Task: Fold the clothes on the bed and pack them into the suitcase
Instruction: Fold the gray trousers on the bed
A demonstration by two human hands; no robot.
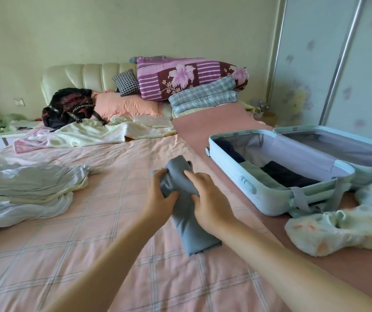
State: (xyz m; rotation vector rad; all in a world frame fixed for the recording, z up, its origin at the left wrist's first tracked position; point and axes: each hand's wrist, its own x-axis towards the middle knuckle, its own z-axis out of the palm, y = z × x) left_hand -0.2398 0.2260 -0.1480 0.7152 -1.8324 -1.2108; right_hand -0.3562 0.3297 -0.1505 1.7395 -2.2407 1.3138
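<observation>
A folded grey-blue garment (191, 233) is held up over the pink checked bed (79, 233), its lower end hanging down. My left hand (161, 199) grips its left side and my right hand (207, 199) grips its right side, both near the upper end. To the right lies the light blue suitcase (232, 174), open flat on a pink mat. Inside its near half lie dark navy clothes (288, 174) and a pale green folded piece (259, 172).
White and pale clothes (27, 188) lie heaped at the bed's left. A fluffy white bundle (338, 228) sits near the suitcase's front. Pillows, folded quilts (189, 77) and a black backpack (68, 106) crowd the headboard. A sliding wardrobe door (338, 64) stands at the right.
</observation>
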